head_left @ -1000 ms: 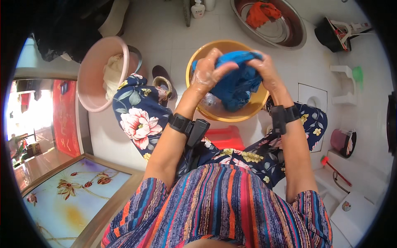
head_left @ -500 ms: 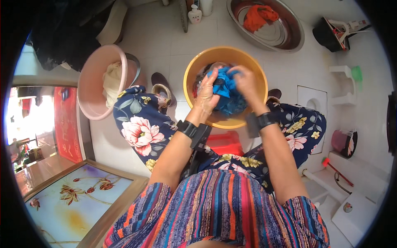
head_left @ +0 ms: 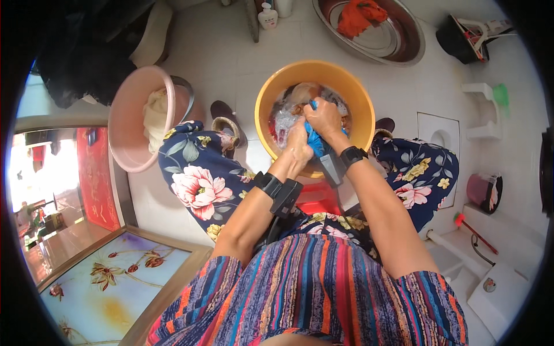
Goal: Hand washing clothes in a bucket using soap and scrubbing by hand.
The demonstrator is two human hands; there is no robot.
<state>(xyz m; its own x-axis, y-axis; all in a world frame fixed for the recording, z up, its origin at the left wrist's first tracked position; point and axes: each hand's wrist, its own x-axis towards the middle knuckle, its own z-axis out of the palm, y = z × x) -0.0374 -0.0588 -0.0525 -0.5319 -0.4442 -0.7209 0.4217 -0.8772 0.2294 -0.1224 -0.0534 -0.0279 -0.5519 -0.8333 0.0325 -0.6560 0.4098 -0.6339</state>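
Both hands are over a yellow basin (head_left: 267,92) between my knees. My left hand (head_left: 298,141) is closed round a wet blue cloth (head_left: 314,140). Close beside it, my right hand (head_left: 324,118) is a fist on the same cloth, a bit of blue poking out above the fingers. Most of the cloth is hidden by my hands. Soapy water with suds (head_left: 284,122) and other dark and light laundry fills the basin below. A black band sits on each wrist.
At the left stands a pink bucket (head_left: 118,135) with a cream cloth (head_left: 154,118). A metal basin (head_left: 418,43) holding an orange cloth (head_left: 359,16) lies at the far right. A white pump bottle (head_left: 268,17) stands at the back. Under my hands sits a red object (head_left: 317,199).
The blue cloth, spread and bunched before, is now gripped tightly between both hands. My right hand has moved left and closed on it, and the suds and laundry below show more.
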